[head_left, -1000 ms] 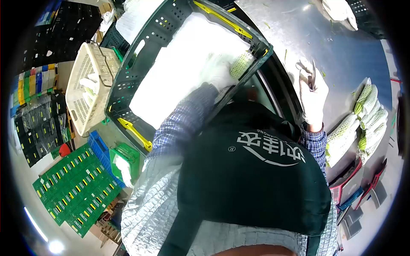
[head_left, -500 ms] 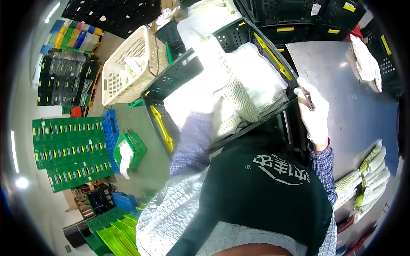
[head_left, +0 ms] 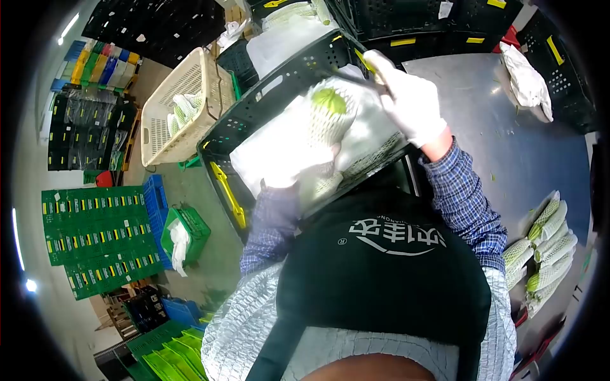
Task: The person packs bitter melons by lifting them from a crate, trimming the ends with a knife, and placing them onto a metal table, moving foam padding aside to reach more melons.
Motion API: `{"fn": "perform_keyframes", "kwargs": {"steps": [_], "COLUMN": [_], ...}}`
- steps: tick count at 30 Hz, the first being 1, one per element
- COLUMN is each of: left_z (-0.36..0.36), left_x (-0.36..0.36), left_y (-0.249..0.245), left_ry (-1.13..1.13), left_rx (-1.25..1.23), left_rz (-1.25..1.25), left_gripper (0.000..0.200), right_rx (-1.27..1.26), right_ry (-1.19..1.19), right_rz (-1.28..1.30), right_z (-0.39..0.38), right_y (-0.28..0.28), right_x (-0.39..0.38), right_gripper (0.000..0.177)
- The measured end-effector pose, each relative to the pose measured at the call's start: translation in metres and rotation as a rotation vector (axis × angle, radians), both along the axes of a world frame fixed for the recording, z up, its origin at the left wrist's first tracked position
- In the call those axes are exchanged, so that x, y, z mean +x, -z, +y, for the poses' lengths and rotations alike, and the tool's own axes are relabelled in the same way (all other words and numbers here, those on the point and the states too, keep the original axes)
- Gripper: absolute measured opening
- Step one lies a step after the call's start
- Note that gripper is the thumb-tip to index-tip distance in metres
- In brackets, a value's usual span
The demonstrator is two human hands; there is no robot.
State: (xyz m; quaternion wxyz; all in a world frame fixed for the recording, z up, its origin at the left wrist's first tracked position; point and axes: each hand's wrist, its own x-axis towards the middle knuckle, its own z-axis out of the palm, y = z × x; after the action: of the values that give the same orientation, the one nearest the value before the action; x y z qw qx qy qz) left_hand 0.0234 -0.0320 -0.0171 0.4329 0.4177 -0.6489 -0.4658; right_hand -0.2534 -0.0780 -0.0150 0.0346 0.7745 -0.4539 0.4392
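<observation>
My left hand (head_left: pixel 289 155), in a white glove and washed out by glare, is closed around a green gourd (head_left: pixel 328 100) in a white foam net sleeve. The gourd's bare green end tilts up over the black crate (head_left: pixel 244 120). Its lower part blends into the glare. White liner sheets and other net-sleeved pieces lie in the crate under it. My right hand (head_left: pixel 406 98), also gloved, has its fingers bent over the crate's right rim by a yellow handle. A dark blurred strip shows beside those fingertips, and I cannot make out what it is.
A cream basket (head_left: pixel 152 140) with netted pieces stands left of the crate. To the right, a metal table (head_left: pixel 483 140) carries several netted gourds (head_left: pixel 553 241) and a white cloth-like bundle (head_left: pixel 526 79). Black crates (head_left: pixel 406 22) stand behind; green crates (head_left: pixel 101 222) are stacked left.
The gourd has swung from slanting across the crate to end-up, with my left hand on it. My right hand has moved up and left along the crate's rim.
</observation>
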Motion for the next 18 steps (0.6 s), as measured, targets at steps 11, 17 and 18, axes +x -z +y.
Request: {"fn": "perform_keyframes", "kwargs": {"steps": [11,17,18], "left_z": [-0.004,-0.001,0.003], "left_x": [-0.057,-0.044,-0.054], "left_y": [-0.066,-0.035,-0.035], "left_ry": [-0.080,0.162,0.225], "left_rx": [-0.804,0.292,0.262], "left_rz": [-0.650,0.349,0.397], "left_gripper": [0.070,0.099,0.098], "right_rx": [1.042,0.666,0.600], "right_ry": [-0.576,-0.417,-0.483], "right_rz": [-1.761,-0.938,-0.986], "right_z": [0.031,0.028,0.031], "right_y": [-0.052,-0.047,-0.042], "right_x": [0.040,0.019,0.028], "right_gripper": [0.041,0.068,0.068]}}
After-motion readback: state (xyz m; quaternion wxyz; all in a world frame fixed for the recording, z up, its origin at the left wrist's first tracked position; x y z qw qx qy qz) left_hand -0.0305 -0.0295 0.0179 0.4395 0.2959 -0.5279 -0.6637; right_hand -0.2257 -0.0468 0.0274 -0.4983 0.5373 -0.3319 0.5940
